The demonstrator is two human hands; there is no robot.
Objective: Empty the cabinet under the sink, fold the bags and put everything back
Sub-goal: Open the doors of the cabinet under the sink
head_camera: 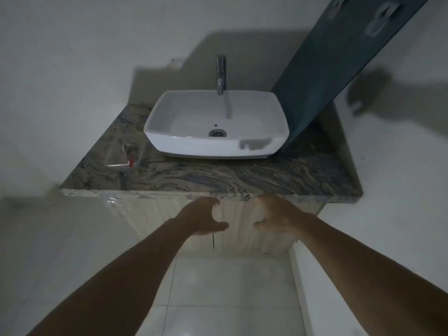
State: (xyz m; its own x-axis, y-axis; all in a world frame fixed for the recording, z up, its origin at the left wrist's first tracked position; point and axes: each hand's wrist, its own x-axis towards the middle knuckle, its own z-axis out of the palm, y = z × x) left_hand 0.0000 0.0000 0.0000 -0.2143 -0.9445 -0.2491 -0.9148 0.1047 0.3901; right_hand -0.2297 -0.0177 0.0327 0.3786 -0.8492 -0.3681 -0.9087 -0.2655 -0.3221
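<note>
Left hand (203, 218): reaches forward just under the front edge of the counter (218, 175), fingers curled and thumb spread into an open C, holding nothing.
Right hand (278, 218): mirrors it just beside, fingers curved, thumb out, empty (motion blur softens its outline).
Cabinet (238, 229): sits below the counter, pale ribbed fronts shut, a thin dark seam between the two doors below the left hand; both hands are in front of the upper part of the doors, and whether they touch the fronts cannot be told.
Sink (215, 124): white rectangular basin resting on top of the counter, drain at its near middle, a chrome tap (221, 73) standing behind it.
Counter: grey veined stone; a clear plastic packet (123, 156) with a small red piece lies at its left, apart from the sink.
Right of sink: a dark blue panel (322, 76) leans diagonally up.
Floor (230, 299): glossy white tiles.
</note>
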